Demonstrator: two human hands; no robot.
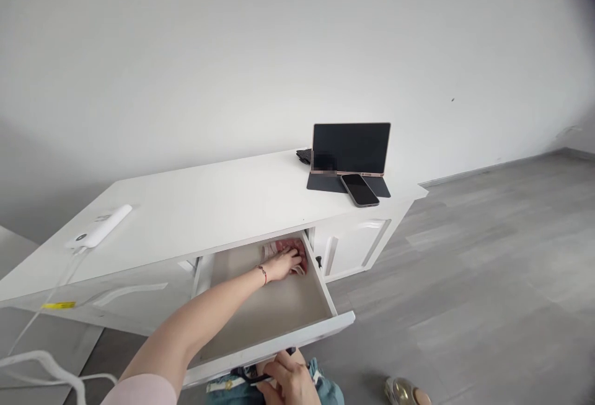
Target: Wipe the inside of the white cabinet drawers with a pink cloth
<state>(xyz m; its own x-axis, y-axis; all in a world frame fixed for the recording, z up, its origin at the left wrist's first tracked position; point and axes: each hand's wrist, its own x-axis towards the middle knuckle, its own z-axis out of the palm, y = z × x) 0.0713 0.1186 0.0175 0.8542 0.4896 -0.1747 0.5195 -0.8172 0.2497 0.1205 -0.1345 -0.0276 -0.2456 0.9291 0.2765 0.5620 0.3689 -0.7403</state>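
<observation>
A white drawer is pulled out of the white cabinet. Inside it, at the back right corner, my left hand has its fingers curled on a reddish patterned cloth, part of which the hand covers. A red bracelet circles that wrist. Below the drawer front, my right hand is closed around the dark drawer handle. The rest of the visible drawer bottom is bare beige.
On the cabinet top, a tablet stands upright with a phone before it. A dark striped item lies behind the tablet. At the left sits a white device with cables. Grey floor extends to the right.
</observation>
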